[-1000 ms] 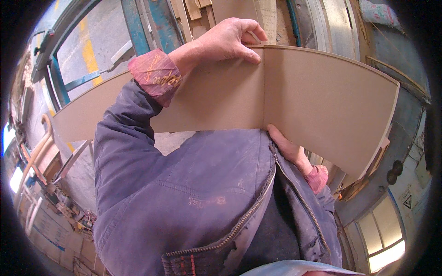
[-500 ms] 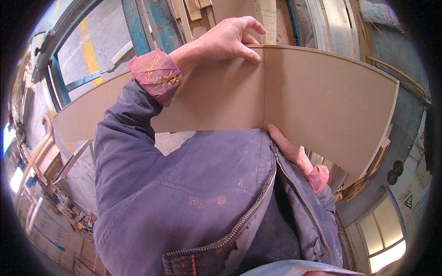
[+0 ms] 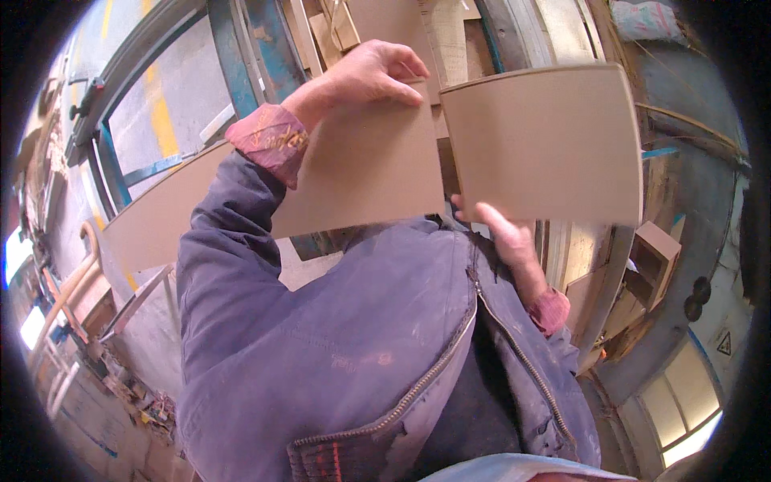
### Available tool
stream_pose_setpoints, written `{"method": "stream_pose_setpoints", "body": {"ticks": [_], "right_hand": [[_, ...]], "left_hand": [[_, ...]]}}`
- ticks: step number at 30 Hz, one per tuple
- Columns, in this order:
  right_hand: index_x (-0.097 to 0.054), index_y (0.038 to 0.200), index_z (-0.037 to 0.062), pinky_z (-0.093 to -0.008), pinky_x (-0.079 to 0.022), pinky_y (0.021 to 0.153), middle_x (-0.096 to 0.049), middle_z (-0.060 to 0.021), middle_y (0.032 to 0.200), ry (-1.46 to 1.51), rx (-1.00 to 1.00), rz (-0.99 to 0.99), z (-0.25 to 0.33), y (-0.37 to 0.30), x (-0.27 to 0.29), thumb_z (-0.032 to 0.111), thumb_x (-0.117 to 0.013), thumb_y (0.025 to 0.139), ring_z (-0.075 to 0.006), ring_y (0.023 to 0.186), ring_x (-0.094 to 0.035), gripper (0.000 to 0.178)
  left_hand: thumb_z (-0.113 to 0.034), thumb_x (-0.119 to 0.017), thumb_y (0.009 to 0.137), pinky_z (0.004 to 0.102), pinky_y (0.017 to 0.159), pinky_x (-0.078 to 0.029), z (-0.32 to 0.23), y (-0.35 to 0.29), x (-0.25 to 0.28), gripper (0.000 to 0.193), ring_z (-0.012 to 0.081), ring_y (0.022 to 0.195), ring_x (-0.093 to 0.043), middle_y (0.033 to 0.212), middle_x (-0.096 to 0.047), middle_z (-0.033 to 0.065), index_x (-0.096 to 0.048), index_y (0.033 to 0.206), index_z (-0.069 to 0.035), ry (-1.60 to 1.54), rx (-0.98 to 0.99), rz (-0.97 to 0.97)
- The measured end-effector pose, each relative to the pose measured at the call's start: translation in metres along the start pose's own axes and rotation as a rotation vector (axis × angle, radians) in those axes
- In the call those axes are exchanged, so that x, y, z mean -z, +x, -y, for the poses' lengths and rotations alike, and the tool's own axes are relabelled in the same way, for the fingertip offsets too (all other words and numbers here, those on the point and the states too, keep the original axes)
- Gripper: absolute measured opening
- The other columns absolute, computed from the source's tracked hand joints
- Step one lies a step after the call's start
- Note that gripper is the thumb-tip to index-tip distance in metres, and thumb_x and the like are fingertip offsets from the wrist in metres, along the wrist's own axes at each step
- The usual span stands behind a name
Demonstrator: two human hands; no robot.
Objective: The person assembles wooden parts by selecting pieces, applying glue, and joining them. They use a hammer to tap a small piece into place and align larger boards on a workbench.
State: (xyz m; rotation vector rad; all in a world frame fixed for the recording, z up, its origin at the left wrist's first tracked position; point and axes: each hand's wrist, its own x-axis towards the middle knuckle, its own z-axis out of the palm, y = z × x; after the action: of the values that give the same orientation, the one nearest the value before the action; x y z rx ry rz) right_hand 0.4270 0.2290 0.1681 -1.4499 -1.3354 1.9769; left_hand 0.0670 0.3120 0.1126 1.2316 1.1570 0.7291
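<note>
My left hand (image 3: 377, 76) pinches the top edge of a long brown fiberboard panel (image 3: 361, 161) near its right corner, thumb in front. That panel stretches left behind my sleeve. My right hand (image 3: 506, 233) is at the lower left corner of a second, shorter brown fiberboard panel (image 3: 546, 145), its fingers closed round the edge and partly hidden behind the board. The two panels stand side by side in front of my chest, with a narrow gap between their facing edges.
Blue metal framework (image 3: 277, 56) and wooden strips (image 3: 337, 28) lie beyond the panels. At the right are a small open wooden box (image 3: 654, 253) and wood pieces. A curved pipe (image 3: 76, 273) and scrap heaps (image 3: 132, 394) are on the left.
The panels met edge to edge before and are now apart. The right panel has turned and its far end has come leftward. Both my hands keep hold, the left shifted slightly left.
</note>
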Motion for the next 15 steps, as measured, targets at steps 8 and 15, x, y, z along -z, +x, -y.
{"method": "stream_pose_setpoints", "body": {"ticks": [8, 15], "right_hand": [[-0.054, 0.137, -0.0134, -0.0423, -0.069, 0.074, -0.07, -0.0246, 0.122, 0.316, -0.036, -0.096, 0.009, 0.034, 0.051, 0.005, -0.064, 0.097, -0.0375, 0.098, -0.078, 0.045], [-0.054, 0.139, -0.0151, -0.0397, -0.068, 0.078, -0.07, -0.0255, 0.126, 0.273, 0.037, -0.063, 0.023, 0.089, 0.087, 0.011, -0.065, 0.098, -0.0367, 0.104, -0.077, 0.05]], "left_hand": [[-0.023, -0.09, 0.087, 0.0323, 0.092, -0.058, 0.037, 0.035, 0.055, 0.044, 0.0159, 0.102, -0.073, 0.112, -0.078, 0.0091, -0.074, 0.123, -0.006, 0.161, 0.075, -0.159], [-0.033, -0.089, 0.087, 0.0342, 0.097, -0.058, 0.062, 0.049, 0.074, 0.055, 0.0215, 0.11, -0.073, 0.122, -0.076, 0.015, -0.07, 0.13, -0.004, 0.472, 0.057, -0.369]]}}
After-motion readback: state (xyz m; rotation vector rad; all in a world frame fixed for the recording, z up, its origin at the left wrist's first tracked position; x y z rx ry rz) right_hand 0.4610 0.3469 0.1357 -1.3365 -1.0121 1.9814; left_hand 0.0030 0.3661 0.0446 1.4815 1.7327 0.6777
